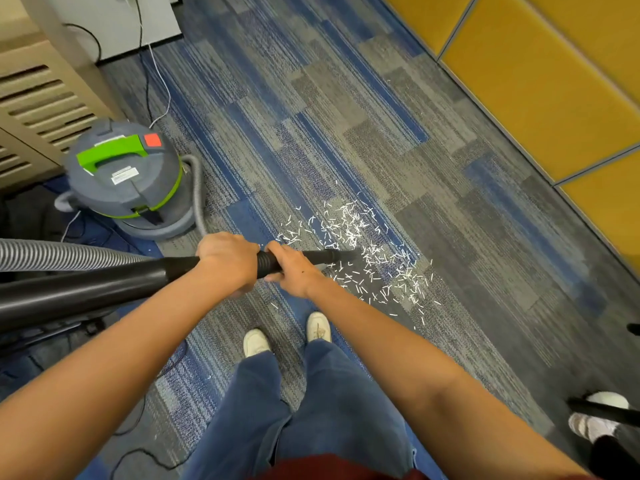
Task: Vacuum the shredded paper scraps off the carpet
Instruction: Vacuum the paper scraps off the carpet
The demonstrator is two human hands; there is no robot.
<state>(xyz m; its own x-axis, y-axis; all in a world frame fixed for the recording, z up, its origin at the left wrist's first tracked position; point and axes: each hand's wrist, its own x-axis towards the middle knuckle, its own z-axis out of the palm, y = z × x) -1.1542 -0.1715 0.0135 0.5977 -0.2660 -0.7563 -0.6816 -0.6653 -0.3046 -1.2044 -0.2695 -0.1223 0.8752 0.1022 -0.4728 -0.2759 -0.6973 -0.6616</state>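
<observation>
White shredded paper scraps [367,251] lie scattered over the blue and grey carpet [311,116], ahead of my feet. A black vacuum wand [104,282] crosses the view from the left, and its nozzle tip [341,255] sits among the scraps. My left hand [227,263] grips the wand near its middle. Just in front of it, my right hand [294,268] grips the wand's ribbed joint. A grey ribbed hose [52,254] runs off to the left.
The grey and green vacuum canister [124,178] stands on the carpet at the left, beside a beige slatted cabinet [38,102]. Cables [152,71] trail behind it. Yellow wall panels [540,81] line the right. Another person's foot [595,417] is at the lower right.
</observation>
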